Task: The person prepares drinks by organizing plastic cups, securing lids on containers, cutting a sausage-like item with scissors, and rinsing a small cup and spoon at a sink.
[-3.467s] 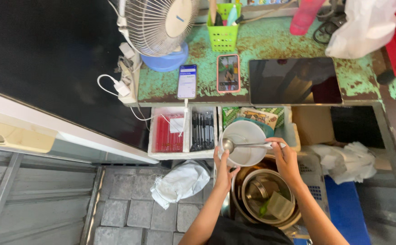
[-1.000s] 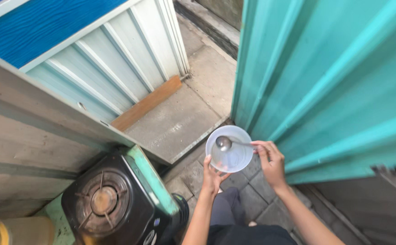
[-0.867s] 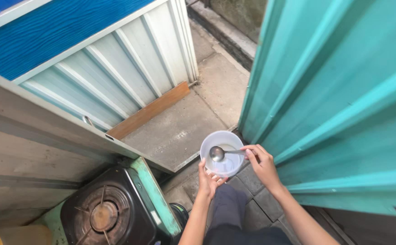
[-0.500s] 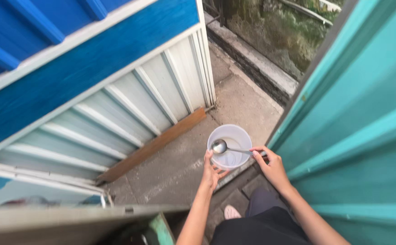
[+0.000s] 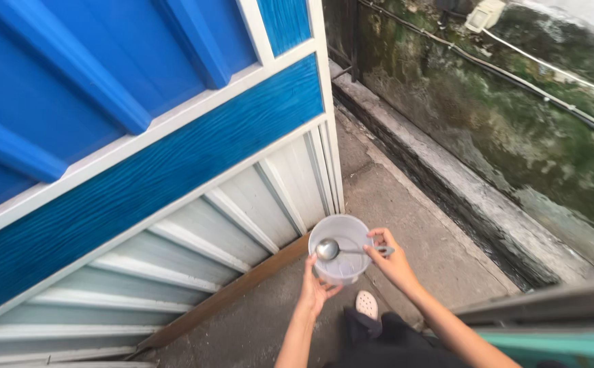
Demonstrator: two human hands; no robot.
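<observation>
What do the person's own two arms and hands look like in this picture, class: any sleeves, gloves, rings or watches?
Both arms are bare from the lower edge of the picture to the fingers: no sleeves show. The left hand and the right hand wear no gloves, and no ring, watch or bracelet is visible on either hand or wrist. Both forearms are slim. Fine details such as the nails are too small to tell.

Bowl (image 5: 341, 249) contents unclear; legs mostly cut off.
</observation>
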